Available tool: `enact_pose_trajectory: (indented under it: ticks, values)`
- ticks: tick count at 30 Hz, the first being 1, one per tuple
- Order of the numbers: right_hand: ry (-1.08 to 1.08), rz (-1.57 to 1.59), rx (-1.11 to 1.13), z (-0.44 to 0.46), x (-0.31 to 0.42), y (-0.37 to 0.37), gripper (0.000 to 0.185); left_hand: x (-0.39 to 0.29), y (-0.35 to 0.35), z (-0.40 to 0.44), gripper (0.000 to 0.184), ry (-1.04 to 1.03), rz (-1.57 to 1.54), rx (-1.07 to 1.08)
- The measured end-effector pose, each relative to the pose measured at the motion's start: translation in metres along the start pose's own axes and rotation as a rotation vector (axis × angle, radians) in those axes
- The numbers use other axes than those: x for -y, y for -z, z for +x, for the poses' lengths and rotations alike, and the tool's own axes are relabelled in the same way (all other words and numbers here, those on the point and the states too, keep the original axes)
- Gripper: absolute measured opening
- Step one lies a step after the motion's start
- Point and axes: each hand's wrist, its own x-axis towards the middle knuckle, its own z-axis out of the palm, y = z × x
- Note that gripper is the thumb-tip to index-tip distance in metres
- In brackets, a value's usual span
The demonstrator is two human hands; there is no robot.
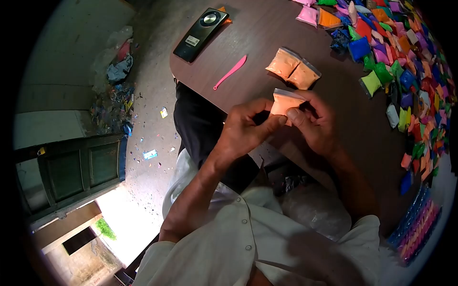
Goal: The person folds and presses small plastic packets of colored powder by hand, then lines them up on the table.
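Note:
Between my two hands is a small clear packet of peach-coloured clay [284,101], held up over the table's near edge. My left hand [245,126] pinches its left side, thumb at the lower front. On the right, my right hand [312,119] grips the other side with its thumb pressed on the front. Just beyond my hands, two joined packets of light orange clay [293,68] lie on the table. A pink plastic modelling tool [230,72] rests to their left.
A dark smartphone [201,34] lies at the table's [257,28] far left, over something orange. Many colourful packets [381,52] are heaped along the right side. Blue and pink packaged strips [417,226] sit at the lower right. Litter [150,154] is scattered on the floor.

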Motion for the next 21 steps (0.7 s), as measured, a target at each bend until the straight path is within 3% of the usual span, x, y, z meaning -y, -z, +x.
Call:
enact_pose_trajectory:
  ticks: [12, 21]
  values:
    - [0.098, 0.093, -0.056, 0.001, -0.001, -0.007, 0.034, 0.005, 0.001, 0.000, 0.021, 0.026, 0.042, -0.015]
    - [0.006, 0.139, -0.062, -0.001, -0.003, 0.001, 0.034, -0.007, -0.005, -0.002, 0.026, 0.021, -0.064, -0.035]
